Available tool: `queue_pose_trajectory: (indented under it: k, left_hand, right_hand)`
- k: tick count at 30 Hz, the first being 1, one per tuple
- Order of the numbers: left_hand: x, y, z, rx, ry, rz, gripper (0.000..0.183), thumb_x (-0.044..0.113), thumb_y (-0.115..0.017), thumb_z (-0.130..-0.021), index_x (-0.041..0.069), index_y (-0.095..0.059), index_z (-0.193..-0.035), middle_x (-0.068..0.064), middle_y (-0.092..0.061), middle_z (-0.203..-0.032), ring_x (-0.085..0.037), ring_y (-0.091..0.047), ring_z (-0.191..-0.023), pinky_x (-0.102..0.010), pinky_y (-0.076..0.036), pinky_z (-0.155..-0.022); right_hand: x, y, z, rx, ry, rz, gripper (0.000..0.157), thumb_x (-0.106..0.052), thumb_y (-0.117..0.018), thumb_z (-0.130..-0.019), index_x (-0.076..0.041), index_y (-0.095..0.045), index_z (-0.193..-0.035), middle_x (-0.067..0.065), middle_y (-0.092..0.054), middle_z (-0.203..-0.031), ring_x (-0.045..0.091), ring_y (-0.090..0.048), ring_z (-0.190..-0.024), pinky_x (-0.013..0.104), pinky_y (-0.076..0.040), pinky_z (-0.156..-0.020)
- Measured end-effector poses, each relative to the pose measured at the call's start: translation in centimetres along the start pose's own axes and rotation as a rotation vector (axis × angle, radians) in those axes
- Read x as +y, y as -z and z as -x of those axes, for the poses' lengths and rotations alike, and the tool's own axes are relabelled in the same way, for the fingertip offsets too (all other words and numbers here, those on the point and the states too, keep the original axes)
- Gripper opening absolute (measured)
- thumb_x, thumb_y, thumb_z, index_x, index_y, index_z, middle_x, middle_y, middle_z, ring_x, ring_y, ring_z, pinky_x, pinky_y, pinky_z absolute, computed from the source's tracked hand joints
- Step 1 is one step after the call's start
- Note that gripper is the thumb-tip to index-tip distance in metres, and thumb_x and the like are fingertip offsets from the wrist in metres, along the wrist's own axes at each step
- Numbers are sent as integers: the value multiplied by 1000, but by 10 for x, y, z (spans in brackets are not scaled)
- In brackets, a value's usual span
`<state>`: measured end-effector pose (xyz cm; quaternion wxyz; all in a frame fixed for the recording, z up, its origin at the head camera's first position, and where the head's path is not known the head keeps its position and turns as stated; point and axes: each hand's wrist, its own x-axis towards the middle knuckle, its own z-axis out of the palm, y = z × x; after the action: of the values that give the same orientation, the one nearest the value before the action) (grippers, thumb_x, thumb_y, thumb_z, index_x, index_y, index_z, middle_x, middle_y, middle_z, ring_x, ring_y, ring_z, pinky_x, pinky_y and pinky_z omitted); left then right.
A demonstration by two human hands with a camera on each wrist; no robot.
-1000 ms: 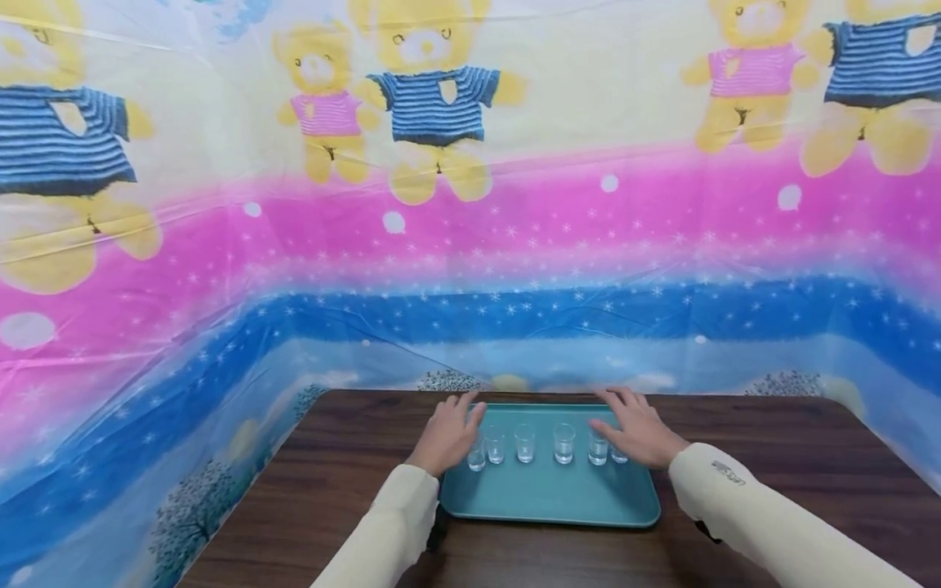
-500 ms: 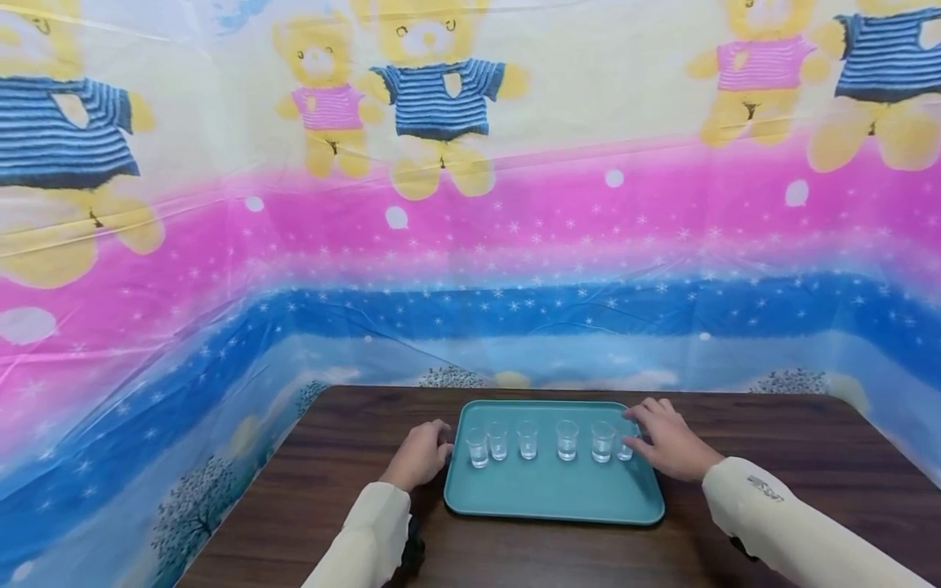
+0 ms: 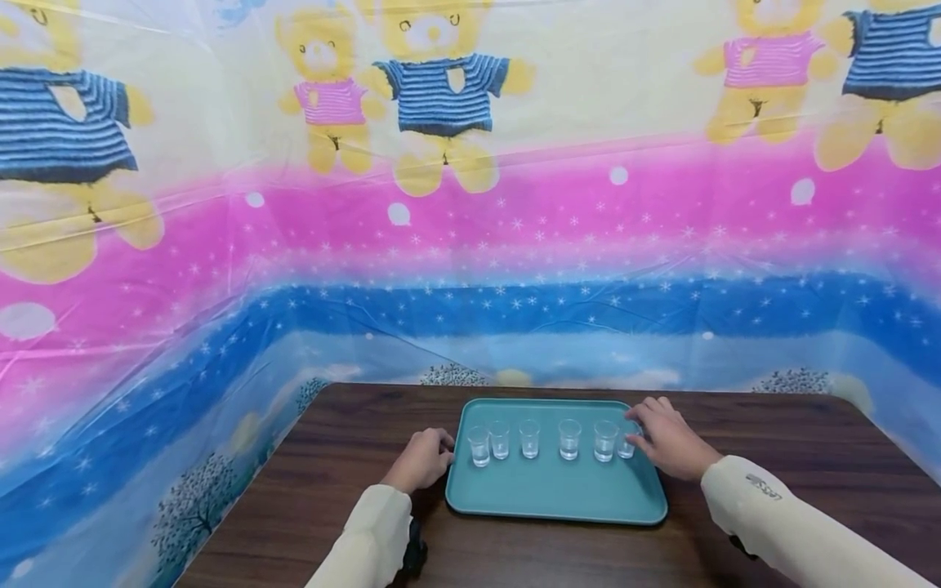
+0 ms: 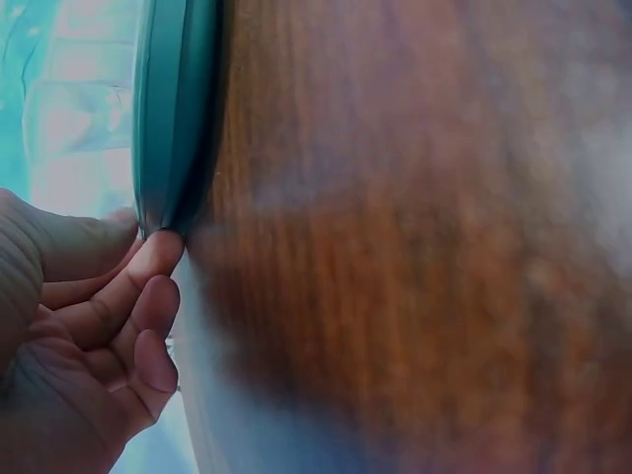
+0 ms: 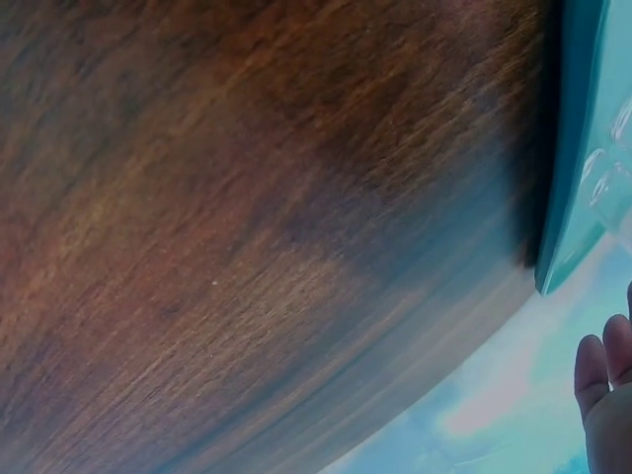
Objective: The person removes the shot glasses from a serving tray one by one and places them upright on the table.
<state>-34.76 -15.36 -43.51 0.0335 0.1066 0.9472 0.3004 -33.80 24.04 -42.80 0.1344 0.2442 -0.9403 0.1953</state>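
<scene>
Pinching the left edge of a green tray (image 3: 551, 500) with the left hand (image 3: 418, 462), thumb over the rim and a fingertip against the underside in the left wrist view, other fingers curling in below. Holding the right hand (image 3: 671, 443) by the tray's right edge, thumb and forefinger slightly parted and pointing inward beside the rightmost glass (image 3: 625, 451); not being able to tell whether touching that glass, gripping the rim or just hovering, with only a small part of the hand showing in the right wrist view. Seeing the tray lying flat on a brown table (image 3: 316, 482), between the two hands, and bearing six clear glasses upright in a row across its far half. Seeing the leftmost glass (image 3: 480, 449) and the second glass (image 3: 501, 441) standing close together, the third glass (image 3: 529, 441) and the fourth glass (image 3: 569, 442) standing farther apart, and the fifth glass (image 3: 605, 443) standing just beside the rightmost. Wearing a pale left sleeve (image 3: 367, 535) and a pale right sleeve (image 3: 801, 514). Facing a cloth (image 3: 456, 245) hanging behind the table, patterned in pink, blue and cream.
</scene>
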Motion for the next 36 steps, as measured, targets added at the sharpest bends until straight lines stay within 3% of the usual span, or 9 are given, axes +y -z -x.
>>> queue_pose_trajectory:
  k: [10, 15, 22, 36]
  left_hand:
    - [3, 2, -4, -32, 17, 7, 18, 4, -59, -93, -4, -61, -109, -6, -54, -81, -17, -52, -70, -33, -46, -61]
    - [3, 4, -4, -45, 48, 5, 19, 6, -58, -94, -2, -60, -111, -7, -54, -84, -19, -52, -72, -35, -47, -64]
    - [2, 3, -3, -49, 47, 13, 19, 7, -58, -94, -1, -59, -112, -8, -54, -84, -20, -52, -71, -35, -46, -63]
    - [4, 1, -2, -48, 13, 11, 17, 4, -58, -94, -2, -59, -109, -7, -53, -80, -20, -51, -67, -34, -46, -60]
  right_hand:
    - [16, 7, -11, 104, -20, 57, 25, -13, -66, -90, 0, -58, -110, 11, -53, -100, 25, -44, -91, 45, -38, -74]
    - [28, 16, -16, 143, -79, 47, 27, -11, -64, -91, 5, -58, -112, 17, -54, -102, 31, -46, -94, 48, -40, -75]
    - [41, 13, -17, 150, -171, 4, 27, -8, -63, -91, 7, -58, -112, 20, -53, -103, 35, -45, -95, 50, -40, -74]
    - [51, 7, -19, 134, -224, 11, 30, -9, -62, -91, 9, -57, -115, 23, -53, -105, 37, -44, -96, 51, -40, -75]
